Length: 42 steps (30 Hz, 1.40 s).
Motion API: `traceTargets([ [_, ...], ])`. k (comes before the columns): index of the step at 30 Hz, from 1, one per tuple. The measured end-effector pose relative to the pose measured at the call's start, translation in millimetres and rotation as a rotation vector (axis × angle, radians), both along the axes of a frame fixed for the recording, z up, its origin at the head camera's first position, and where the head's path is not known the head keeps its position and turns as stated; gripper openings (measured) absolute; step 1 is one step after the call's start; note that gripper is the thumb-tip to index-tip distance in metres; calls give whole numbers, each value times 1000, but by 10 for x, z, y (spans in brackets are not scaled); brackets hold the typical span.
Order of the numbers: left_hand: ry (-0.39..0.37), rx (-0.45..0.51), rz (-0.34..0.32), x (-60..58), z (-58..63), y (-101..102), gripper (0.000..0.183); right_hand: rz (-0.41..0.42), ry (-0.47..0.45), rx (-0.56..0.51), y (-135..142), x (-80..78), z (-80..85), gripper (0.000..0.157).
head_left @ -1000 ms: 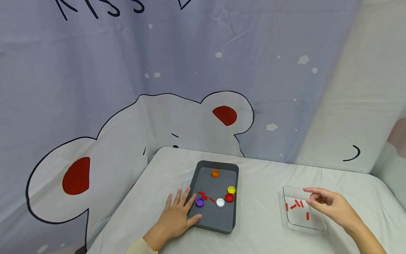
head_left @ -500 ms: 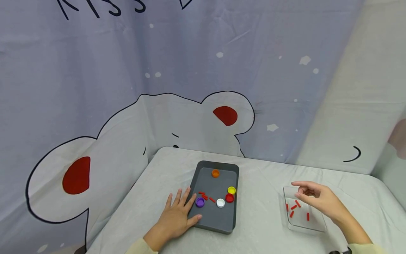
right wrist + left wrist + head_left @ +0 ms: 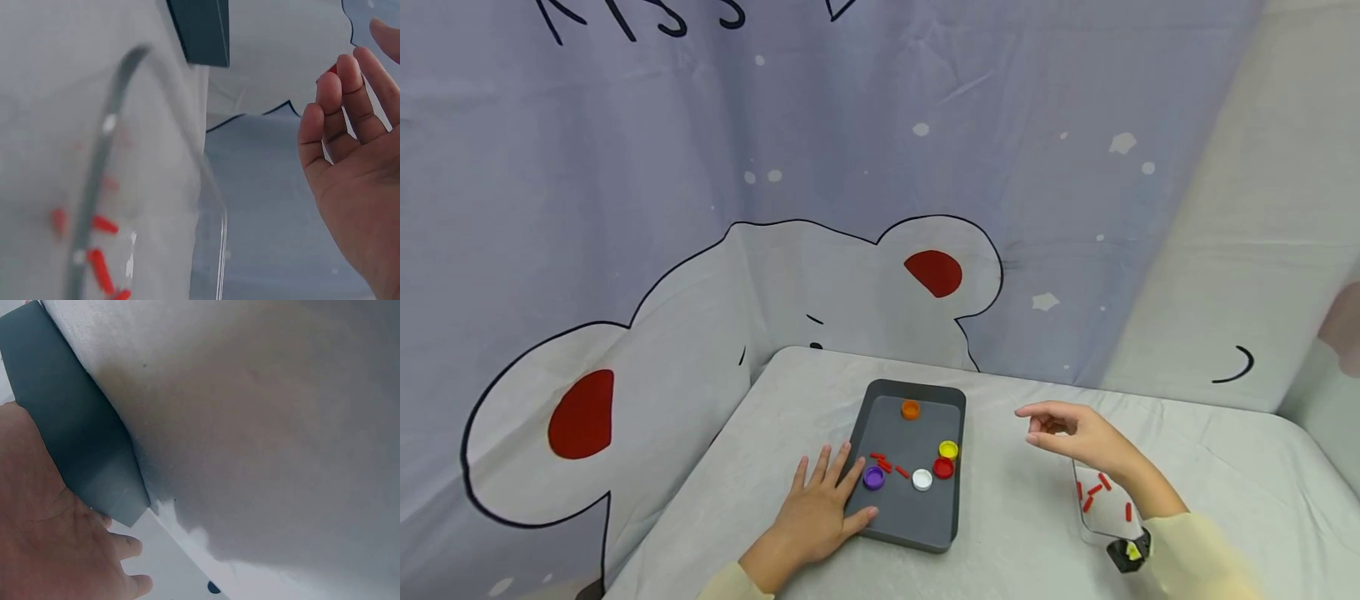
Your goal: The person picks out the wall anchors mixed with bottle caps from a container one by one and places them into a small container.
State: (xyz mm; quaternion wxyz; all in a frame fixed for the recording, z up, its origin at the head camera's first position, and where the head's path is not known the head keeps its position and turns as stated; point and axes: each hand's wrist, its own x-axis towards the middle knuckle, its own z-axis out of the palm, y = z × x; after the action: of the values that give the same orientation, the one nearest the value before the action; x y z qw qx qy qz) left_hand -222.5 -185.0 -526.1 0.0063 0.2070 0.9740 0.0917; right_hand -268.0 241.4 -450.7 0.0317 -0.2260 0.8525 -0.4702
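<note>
My left hand [image 3: 816,517] rests with spread fingers on the near left rim of a grey tray [image 3: 910,529]; its palm and the tray's outer wall [image 3: 69,412] show in the left wrist view. Inside the tray are several short red sticks [image 3: 885,466] and round caps: purple [image 3: 873,477], white [image 3: 922,479], red [image 3: 943,468], yellow [image 3: 948,450] and orange [image 3: 910,409]. Loosely bent and empty, my right hand [image 3: 1086,433] hangs between the tray and a clear plastic box [image 3: 1108,534]. Several red sticks [image 3: 1095,489] lie in that box. My forearm hides its right part.
A white cloth [image 3: 1007,533] covers the table. Behind it hangs a printed curtain [image 3: 850,167] with a bear drawing. A black wrist device [image 3: 1129,552] sits at my right cuff, overlapping the box's near edge in the head view.
A red stick below my right fingers has dropped to a lower spot in the clear box. My right hand has since moved left toward the tray. The left hand stays put.
</note>
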Motion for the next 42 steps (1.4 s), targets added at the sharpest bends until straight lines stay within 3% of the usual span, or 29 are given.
traceTargets([
  [5,7,-7,-4,15,-43,-3,78,32,-48,13,-231,-133,18,37],
  [19,10,-49,-7,-46,74,5,79,201,-102,-75,-901,-498,-54,35],
  [28,-16,-30,-7,-8,50,5,79,309,-157,-5,-1257,-709,-187,39],
  [42,-13,-39,-3,-2,21,7,79,442,-150,145,-1655,-949,-369,42],
])
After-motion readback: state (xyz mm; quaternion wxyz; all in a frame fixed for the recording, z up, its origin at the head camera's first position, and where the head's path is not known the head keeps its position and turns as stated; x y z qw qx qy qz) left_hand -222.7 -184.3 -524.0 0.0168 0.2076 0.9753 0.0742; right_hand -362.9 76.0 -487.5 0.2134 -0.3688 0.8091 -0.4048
